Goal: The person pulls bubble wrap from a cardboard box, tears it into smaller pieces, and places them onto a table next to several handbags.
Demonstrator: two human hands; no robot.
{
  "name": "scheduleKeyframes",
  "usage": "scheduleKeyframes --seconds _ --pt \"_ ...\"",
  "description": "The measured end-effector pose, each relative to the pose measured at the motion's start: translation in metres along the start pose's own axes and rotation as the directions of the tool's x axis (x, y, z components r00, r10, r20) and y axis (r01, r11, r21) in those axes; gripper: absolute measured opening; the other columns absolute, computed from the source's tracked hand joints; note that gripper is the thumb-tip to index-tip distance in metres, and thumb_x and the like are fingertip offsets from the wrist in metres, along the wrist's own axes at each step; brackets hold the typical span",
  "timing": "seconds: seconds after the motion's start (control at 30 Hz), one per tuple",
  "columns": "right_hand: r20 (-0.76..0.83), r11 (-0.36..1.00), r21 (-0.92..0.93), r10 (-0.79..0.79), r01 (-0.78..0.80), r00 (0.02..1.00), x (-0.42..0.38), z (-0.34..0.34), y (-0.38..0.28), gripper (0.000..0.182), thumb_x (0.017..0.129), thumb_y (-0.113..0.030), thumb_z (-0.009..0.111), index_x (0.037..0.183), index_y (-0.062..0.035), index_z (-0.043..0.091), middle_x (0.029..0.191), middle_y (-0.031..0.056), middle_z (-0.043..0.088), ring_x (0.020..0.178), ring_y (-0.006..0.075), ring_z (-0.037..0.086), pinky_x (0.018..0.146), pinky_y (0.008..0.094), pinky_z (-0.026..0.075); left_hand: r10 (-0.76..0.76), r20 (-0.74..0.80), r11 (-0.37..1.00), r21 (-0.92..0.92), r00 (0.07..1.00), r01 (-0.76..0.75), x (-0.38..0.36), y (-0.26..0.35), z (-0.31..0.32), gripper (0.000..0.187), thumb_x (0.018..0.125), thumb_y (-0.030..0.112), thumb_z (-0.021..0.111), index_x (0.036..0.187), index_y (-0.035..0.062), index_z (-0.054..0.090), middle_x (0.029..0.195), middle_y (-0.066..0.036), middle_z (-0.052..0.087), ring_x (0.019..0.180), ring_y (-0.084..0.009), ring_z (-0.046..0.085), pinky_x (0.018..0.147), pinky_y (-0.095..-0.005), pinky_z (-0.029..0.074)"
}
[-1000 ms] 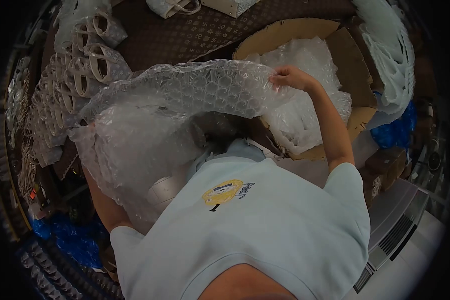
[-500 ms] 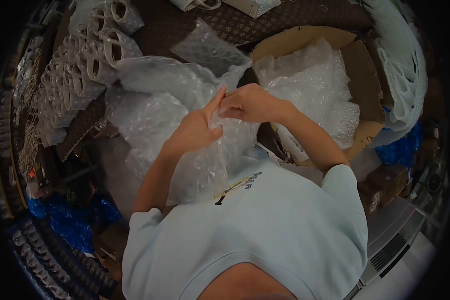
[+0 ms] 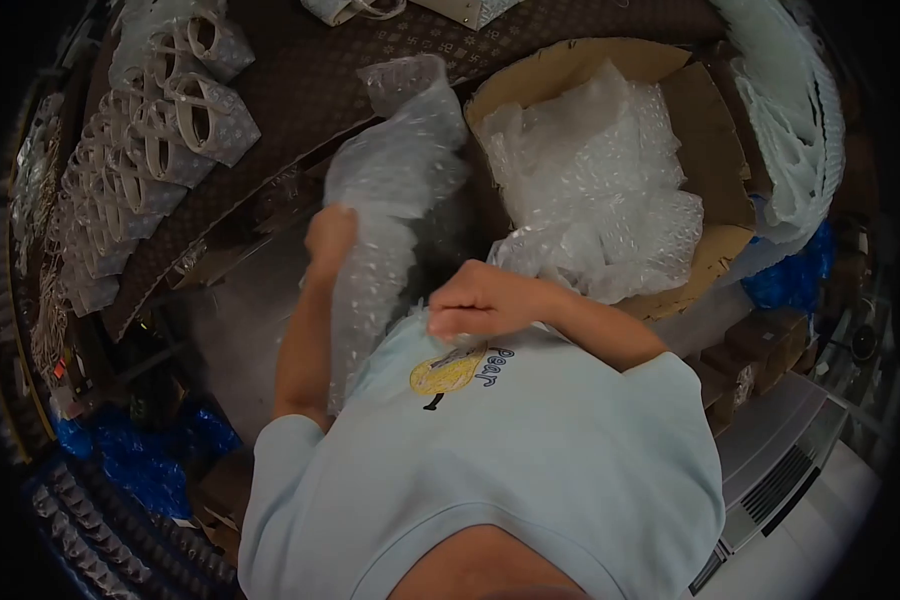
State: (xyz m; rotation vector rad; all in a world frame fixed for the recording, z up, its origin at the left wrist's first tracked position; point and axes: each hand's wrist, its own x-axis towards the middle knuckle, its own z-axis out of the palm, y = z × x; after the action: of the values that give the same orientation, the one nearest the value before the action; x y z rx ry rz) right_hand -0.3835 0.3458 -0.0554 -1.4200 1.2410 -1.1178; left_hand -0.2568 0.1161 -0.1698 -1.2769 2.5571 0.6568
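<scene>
A long sheet of bubble wrap (image 3: 390, 190) hangs in front of my chest, bunched into a narrow strip and smeared by motion at its upper end. My left hand (image 3: 331, 238) is closed on its left edge, with the fingers partly hidden. Close to my shirt, my right hand (image 3: 492, 302) makes a fist, knuckles up. A bit of clear bubble wrap shows at that fist's fingers, its extent mostly hidden. Beyond the right hand, an open cardboard box (image 3: 718, 130) holds more crumpled bubble wrap (image 3: 595, 170), some spilling over its near side.
Rows of patterned bags with handles (image 3: 210, 120) stand on the brown patterned table (image 3: 300, 75) at left. White foam sheets (image 3: 785, 140) hang at far right. Blue plastic (image 3: 155, 455) lies low at left, and small cardboard boxes (image 3: 765, 340) sit at right.
My hands have moved apart, the left outward and the right down toward my shirt. The bubble wrap, earlier spread wide and bunched between both hands, is now a narrower strip.
</scene>
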Motion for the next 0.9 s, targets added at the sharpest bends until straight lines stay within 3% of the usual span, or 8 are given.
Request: scheduleKeyframes --seconds 0.03,0.1,0.17,0.23,0.3,0.4,0.53,0.9 --pt "0.031 0.974 0.206 -0.105 0.097 0.994 -0.008 -0.008 -0.011 0.026 0.088 -0.022 0.052 0.070 -0.0046 0.057 0.056 0.0051 0.052 0.051 0.0141 0.049 0.051 0.0261 0.039 0.024 -0.084 0.999 0.041 0.996 -0.021 0.024 -0.057 0.020 0.035 0.085 0.031 0.045 0.082 -0.0001 0.061 0.080 -0.021 0.060 0.081 -0.0395 0.057 0.071 -0.0480 0.043" --pt "-0.504 0.948 0.318 0.192 -0.026 0.842 -0.047 -0.051 -0.001 0.023 0.089 -0.019 0.051 0.071 -0.0054 0.058 0.057 -0.0012 0.053 0.055 0.0032 0.045 0.049 0.0206 0.036 -0.119 -0.076 0.993 0.001 0.990 0.120 0.029 -0.130 0.005 0.040 0.081 0.035 0.051 0.074 -0.0036 0.060 0.071 -0.022 0.058 0.070 -0.0386 0.056 0.066 -0.0456 0.042" --pt "-0.944 0.940 0.057 0.161 -0.336 0.288 -0.071 -0.106 0.000 0.025 0.089 -0.022 0.052 0.072 -0.0041 0.058 0.060 -0.0055 0.051 0.057 0.0000 0.042 0.049 0.0181 0.035 -0.139 -0.077 0.990 -0.018 0.987 0.138 0.004 -0.149 -0.018 0.041 0.078 0.038 0.055 0.076 -0.0024 0.060 0.073 -0.022 0.057 0.070 -0.0384 0.056 0.065 -0.0446 0.042" --pt "-0.987 0.925 -0.160 -0.154 -0.345 0.045 -0.080 -0.131 0.015 0.023 0.088 -0.023 0.053 0.076 -0.0043 0.060 0.057 -0.0021 0.052 0.053 0.0034 0.044 0.049 0.0207 0.036 -0.112 0.022 0.994 0.004 0.993 0.112 -0.021 -0.116 -0.059 0.039 0.077 0.039 0.055 0.084 0.0010 0.063 0.086 -0.023 0.060 0.080 -0.0396 0.057 0.070 -0.0451 0.043" --pt "-0.949 0.772 -0.316 -0.262 -0.552 0.176 -0.042 -0.115 0.014 0.018 0.087 -0.022 0.055 0.080 -0.0070 0.062 0.059 0.0042 0.055 0.050 0.0091 0.047 0.049 0.0243 0.039 0.020 0.061 1.000 0.015 0.998 -0.021 -0.046 -0.066 -0.065 0.038 0.074 0.030 0.060 0.103 0.0058 0.058 0.091 -0.022 0.060 0.084 -0.0389 0.056 0.071 -0.0439 0.043" --pt "-0.669 0.781 -0.607 -0.400 -0.149 0.627 0.037 -0.051 0.027 0.006 0.075 -0.011 0.064 0.081 -0.0106 0.063 0.069 0.0058 0.060 0.056 0.0193 0.057 0.052 0.0295 0.045 0.259 0.075 0.956 -0.160 0.963 -0.245 -0.078 0.012 -0.071 0.048 0.071 0.017 0.062 0.117 0.0086 0.048 0.090 -0.016 0.061 0.082 -0.0313 0.059 0.070 -0.0377 0.045" --pt "-0.352 0.737 -0.670 -0.419 0.087 0.837 0.101 0.040 0.029 0.009 0.075 -0.020 0.062 0.081 -0.0124 0.062 0.066 0.0034 0.059 0.059 0.0203 0.059 0.051 0.0303 0.047 0.426 -0.043 0.584 -0.750 0.904 -0.311 -0.084 0.032 -0.056 0.055 0.069 0.009 0.059 0.121 0.0060 0.044 0.091 -0.009 0.061 0.081 -0.0165 0.058 0.072 -0.0275 0.044" --pt "-0.452 0.829 -0.536 -0.443 0.161 0.775 0.091 0.046 0.033 0.027 0.077 -0.018 0.061 0.103 -0.0112 0.058 0.077 0.0035 0.063 0.064 0.0213 0.061 0.057 0.0300 0.049 0.475 -0.181 0.458 -0.785 0.861 -0.418 -0.090 0.030 -0.070 0.029 0.075 0.009 0.056 0.103 -0.0002 0.058 0.103 -0.007 0.058 0.090 -0.0127 0.054 0.077 -0.0254 0.044"
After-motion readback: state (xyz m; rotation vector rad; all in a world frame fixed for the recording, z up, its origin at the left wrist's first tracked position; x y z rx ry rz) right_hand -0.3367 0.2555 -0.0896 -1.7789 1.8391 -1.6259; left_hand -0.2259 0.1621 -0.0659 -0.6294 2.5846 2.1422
